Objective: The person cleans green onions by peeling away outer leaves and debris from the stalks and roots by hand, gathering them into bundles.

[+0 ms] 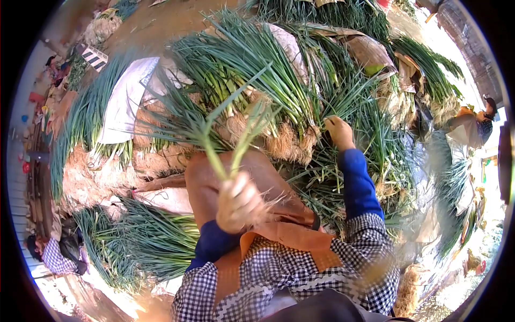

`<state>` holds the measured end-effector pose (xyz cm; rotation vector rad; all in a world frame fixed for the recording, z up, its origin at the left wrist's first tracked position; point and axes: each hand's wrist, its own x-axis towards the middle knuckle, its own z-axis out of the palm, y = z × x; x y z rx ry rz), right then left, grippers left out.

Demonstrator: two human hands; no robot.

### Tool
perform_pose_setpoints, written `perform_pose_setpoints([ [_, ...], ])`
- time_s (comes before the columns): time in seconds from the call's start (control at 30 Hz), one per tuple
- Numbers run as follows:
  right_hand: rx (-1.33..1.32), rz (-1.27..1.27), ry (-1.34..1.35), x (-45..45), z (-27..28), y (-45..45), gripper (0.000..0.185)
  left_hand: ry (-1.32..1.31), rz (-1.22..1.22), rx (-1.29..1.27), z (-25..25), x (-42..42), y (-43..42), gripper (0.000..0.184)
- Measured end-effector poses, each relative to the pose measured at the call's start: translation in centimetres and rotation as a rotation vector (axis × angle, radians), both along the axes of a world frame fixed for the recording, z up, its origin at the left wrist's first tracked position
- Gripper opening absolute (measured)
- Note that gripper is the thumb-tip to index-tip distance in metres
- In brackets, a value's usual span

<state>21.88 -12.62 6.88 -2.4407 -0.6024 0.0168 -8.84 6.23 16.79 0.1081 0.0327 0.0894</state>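
Observation:
My left hand is closed around a few spring onions, held up over my lap. Their green tops point away from me, and stringy roots stick out by the fist. My right hand reaches forward with curled fingers, at the edge of a heap of loose spring onions. What its fingertips grip, if anything, is hidden. Left of it, a thick bundle of spring onions lies with its brown roots toward me. A brown apron covers my lap.
More spring onion bundles lie at my left, and root ends line the row beyond. A white sack covers part of that row. Other people sit at the far left and far right.

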Motion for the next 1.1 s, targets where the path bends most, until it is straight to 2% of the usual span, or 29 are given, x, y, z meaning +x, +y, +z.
perform_pose_setpoints([
  [0.03, -0.05, 0.022, 0.065, 1.8, -1.2, 1.0, 0.039, -0.576, -0.046, -0.109, 1.0, 0.8, 0.5, 0.022],
  [0.07, -0.092, 0.055, 0.044, 3.8, -4.8, 2.1, 0.04, -1.25, -0.224, -0.17, 2.0, 3.5, 1.2, 0.022],
  [0.1, -0.134, 0.088, 0.024, 5.5, -7.3, 3.0, 0.041, -1.347, -0.142, -0.001, 4.0, 2.4, 1.6, 0.026],
  [0.13, -0.202, 0.137, 0.137, 6.3, -7.1, 4.1, 0.04, -1.361, -0.103, 0.195, 6.5, 0.6, 2.7, 0.024],
  [0.17, -0.273, 0.189, 0.252, 6.5, -6.7, 5.2, 0.039, -1.345, 0.012, 0.266, 8.9, 0.3, 2.4, 0.025],
  [0.23, -0.432, 0.348, 0.017, 7.2, -5.4, 6.6, 0.026, -1.526, -0.031, 0.3, 9.7, 1.0, 3.0, 0.023],
  [0.27, -0.18, 0.221, 0.306, 6.9, -4.9, 6.3, 0.026, -1.419, -0.031, 0.362, 8.5, 1.2, 3.3, 0.022],
  [0.3, 0.074, 0.087, 0.584, 4.9, -0.6, 5.9, 0.026, -1.316, -0.03, 0.421, 6.2, 1.6, 3.8, 0.021],
  [0.33, 0.285, 0.165, 0.635, 3.3, 2.6, 4.8, 0.023, -1.123, -0.061, 0.329, 3.8, 2.2, 3.4, 0.021],
  [0.4, 0.633, 0.246, 0.805, -1.1, 6.0, 2.6, 0.021, -0.408, 0.023, 0.306, 0.9, 3.4, 0.0, 0.021],
  [0.43, 0.779, 0.252, 0.918, -3.5, 6.5, 2.2, 0.022, -0.11, 0.039, 0.396, -0.2, 4.2, -1.3, 0.02],
  [0.47, 0.732, 0.244, 0.915, -5.2, 5.3, 1.8, 0.024, 0.186, 0.022, 0.458, -1.4, 5.0, -2.6, 0.018],
  [0.53, 0.682, 0.252, 0.967, -8.4, 3.1, 1.2, 0.026, 0.315, -0.11, 0.371, -10.2, 6.7, -4.9, 0.012],
  [0.57, 0.68, 0.266, 1.025, -9.9, 2.4, 1.0, 0.026, 0.369, -0.138, 0.197, -16.5, 7.3, -6.8, 0.011],
  [0.6, 0.73, 0.282, 1.077, -11.2, 1.4, 1.0, 0.025, 0.51, -0.144, 0.18, -14.6, 7.8, -7.6, 0.014],
  [0.63, 0.753, 0.321, 1.106, -12.1, -0.5, 0.9, 0.024, 0.454, -0.186, 0.164, -12.7, 7.1, -7.8, 0.014],
  [0.7, 0.658, 0.236, 1.222, -12.2, -1.1, 0.4, 0.024, 0.363, -0.086, 0.234, -13.4, 6.8, -8.5, 0.015],
  [0.77, 0.499, 0.488, 0.866, -10.4, -2.7, 0.4, 0.03, 0.413, -0.074, 0.307, -15.6, 6.6, -8.5, 0.016],
  [0.8, 0.461, 0.235, 0.601, -10.3, -2.7, 1.2, 0.033, 0.461, -0.068, 0.382, -16.8, 6.7, -8.3, 0.017],
  [0.83, 0.36, 0.148, 0.662, -8.5, -2.7, 1.9, 0.038, 0.458, -0.065, 0.38, -18.0, 6.7, -8.5, 0.017],
  [0.9, 0.527, 0.05, 0.586, -6.4, -3.2, 2.7, 0.034, 0.349, 0.037, 0.539, -19.5, 7.2, -8.9, 0.017],
  [0.93, 0.525, 0.055, 0.583, -5.4, -3.5, 3.2, 0.034, 0.278, 0.106, 0.528, -20.1, 7.3, -9.1, 0.014],
  [0.97, 0.622, 0.031, 0.731, -4.7, -4.1, 3.6, 0.032, 0.278, 0.107, 0.528, -19.7, 7.2, -8.8, 0.014],
  [1.0, 0.719, 0.005, 0.88, -4.8, -3.6, 4.0, 0.032, 0.296, 0.02, 0.429, -18.6, 7.0, -8.2, 0.011],
  [1.03, 0.722, 0.007, 0.878, -5.4, -3.1, 4.1, 0.032, 0.312, -0.066, 0.331, -17.4, 6.7, -7.8, 0.009],
  [1.1, 1.128, 0.028, 0.983, -7.3, 1.0, 5.8, 0.032, 0.395, -0.057, 0.348, -16.2, 7.1, -7.1, 0.011],
])
